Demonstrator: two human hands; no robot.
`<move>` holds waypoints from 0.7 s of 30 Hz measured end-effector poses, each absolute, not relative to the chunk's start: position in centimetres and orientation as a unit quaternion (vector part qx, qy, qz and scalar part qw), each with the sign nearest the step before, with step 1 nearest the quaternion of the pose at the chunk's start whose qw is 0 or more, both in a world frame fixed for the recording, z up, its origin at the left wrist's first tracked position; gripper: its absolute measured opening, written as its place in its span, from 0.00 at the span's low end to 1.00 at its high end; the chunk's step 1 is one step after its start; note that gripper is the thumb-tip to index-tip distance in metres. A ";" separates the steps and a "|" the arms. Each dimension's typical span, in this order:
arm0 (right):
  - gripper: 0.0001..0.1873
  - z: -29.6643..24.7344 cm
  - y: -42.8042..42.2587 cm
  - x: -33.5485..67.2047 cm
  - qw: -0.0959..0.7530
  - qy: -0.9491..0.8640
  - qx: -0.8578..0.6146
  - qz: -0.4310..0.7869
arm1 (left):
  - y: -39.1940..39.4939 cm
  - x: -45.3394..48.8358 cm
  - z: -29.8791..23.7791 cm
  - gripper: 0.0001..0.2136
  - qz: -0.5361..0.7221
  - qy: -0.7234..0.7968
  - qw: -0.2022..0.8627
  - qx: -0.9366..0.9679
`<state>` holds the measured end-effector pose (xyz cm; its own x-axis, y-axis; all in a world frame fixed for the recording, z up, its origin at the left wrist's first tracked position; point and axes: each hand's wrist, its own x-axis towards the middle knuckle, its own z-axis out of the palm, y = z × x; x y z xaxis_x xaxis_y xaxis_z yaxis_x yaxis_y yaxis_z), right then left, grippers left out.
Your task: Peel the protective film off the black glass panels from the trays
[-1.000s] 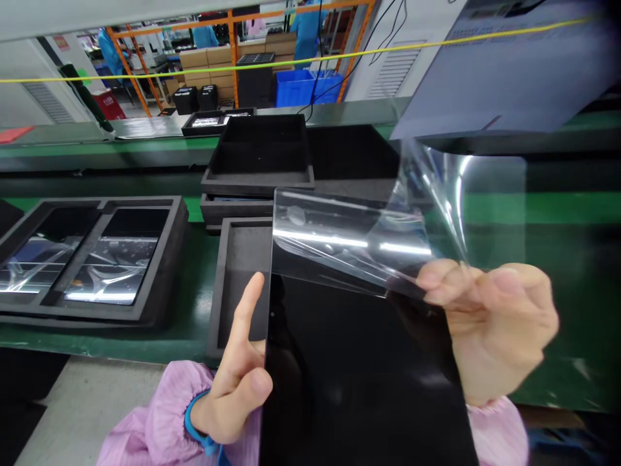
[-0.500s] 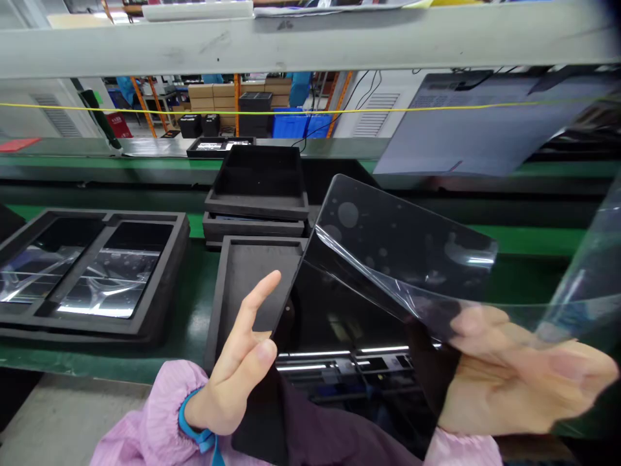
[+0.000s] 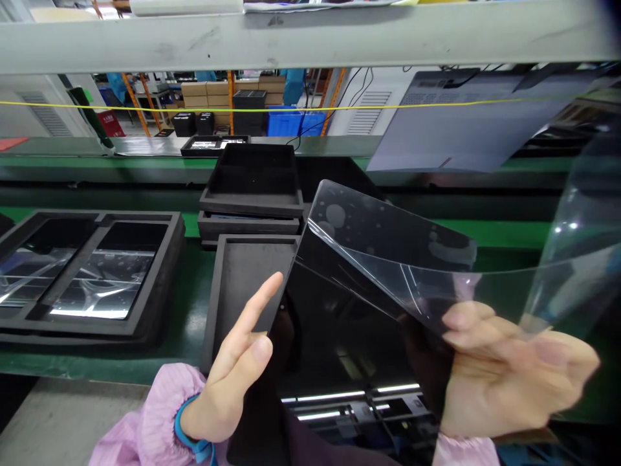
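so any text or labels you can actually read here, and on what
None can be read.
Red sign at far left: pale marks, too blurred to read.
Grey sheet hanging at upper right: rows of print, too small to read.
Black panel held by the left hand and right hand: no lettering, only reflections.

On the green belt (image 3: 189, 323) we see a black foam tray (image 3: 92, 272) at left, its two compartments each holding a glossy panel. Just beside it, toward centre, lies a shallow foam tray (image 3: 237, 285); behind that, a stack of black trays (image 3: 252, 191). We note a yellow cord (image 3: 194, 108) strung across, blue bins (image 3: 286, 123) and cardboard boxes (image 3: 208, 90) far behind.
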<state>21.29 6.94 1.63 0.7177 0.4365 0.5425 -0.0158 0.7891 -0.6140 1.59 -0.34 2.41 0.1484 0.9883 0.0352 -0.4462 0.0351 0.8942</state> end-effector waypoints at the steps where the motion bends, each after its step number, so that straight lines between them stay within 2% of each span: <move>1: 0.06 1.6 6.8 21.3 0.872 -0.361 -0.299 0.143 | -0.2 1.8 2.6 0.25 0.563 0.326 0.642 0.406; 6: 0.11 1.4 6.6 21.0 0.819 -0.407 -0.314 0.256 | 0.1 2.5 3.2 0.19 0.541 0.276 0.686 0.401; 8: 0.11 1.1 6.8 21.0 0.798 -0.426 -0.312 0.290 | 0.1 2.8 3.0 0.25 0.544 0.268 0.672 0.426; 10: 0.05 0.7 7.1 21.1 0.789 -0.450 -0.291 0.301 | 0.1 2.9 2.5 0.30 0.554 0.273 0.656 0.434; 11: 0.02 0.5 7.2 21.3 0.783 -0.467 -0.276 0.305 | 0.2 3.1 2.2 0.30 0.563 0.280 0.653 0.422; 13: 0.05 0.1 7.5 21.8 0.760 -0.518 -0.239 0.310 | 0.2 3.2 1.6 0.28 0.584 0.296 0.667 0.356; 17: 0.05 -0.4 8.1 23.3 0.654 -0.674 -0.184 0.290 | 0.6 3.2 1.0 0.30 0.578 0.324 0.712 0.231; 21: 0.15 -0.6 8.5 24.3 0.552 -0.794 -0.114 0.228 | 1.1 2.6 0.9 0.27 0.578 0.330 0.691 0.281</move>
